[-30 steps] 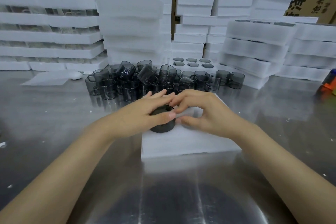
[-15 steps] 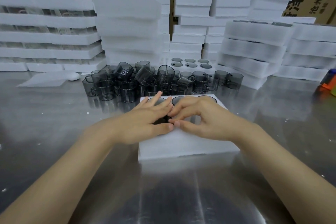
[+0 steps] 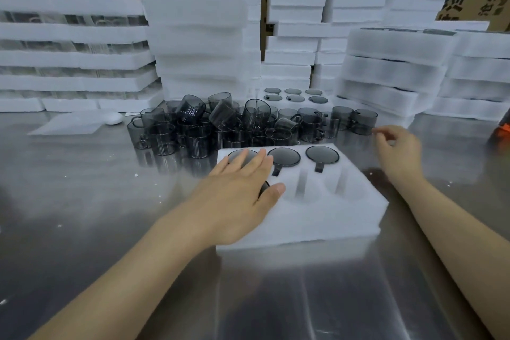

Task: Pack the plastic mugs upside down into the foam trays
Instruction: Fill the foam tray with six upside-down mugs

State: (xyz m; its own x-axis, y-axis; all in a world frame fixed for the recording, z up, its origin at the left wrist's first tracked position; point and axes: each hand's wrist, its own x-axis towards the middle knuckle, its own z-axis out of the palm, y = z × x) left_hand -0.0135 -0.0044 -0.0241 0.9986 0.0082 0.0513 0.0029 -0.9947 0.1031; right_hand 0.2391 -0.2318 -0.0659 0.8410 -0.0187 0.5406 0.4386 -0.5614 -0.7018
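A white foam tray (image 3: 317, 218) lies on the steel table before me. Upside-down smoky grey mugs fill its back row, with their bases showing (image 3: 284, 157) (image 3: 322, 154). My left hand (image 3: 237, 190) lies flat, fingers straight, over the tray's left side, covering a mug in the front-left pocket (image 3: 264, 188). The two other front pockets (image 3: 300, 190) hold nothing. My right hand (image 3: 397, 152) hovers right of the tray with fingers loosely curled and empty, close to the rightmost mug (image 3: 364, 121) of the loose mug pile (image 3: 220, 124).
Stacks of foam trays (image 3: 198, 44) wall the back of the table, some filled. A packed tray (image 3: 292, 95) sits behind the pile. A flat foam sheet (image 3: 71, 123) and a white lump (image 3: 113, 118) lie at left. An orange object (image 3: 503, 130) is at the right edge.
Both hands were pressing a mug down into the front-left pocket. The mug now sits in, my left hand stays flat over it, and my right hand has moved away to the right.
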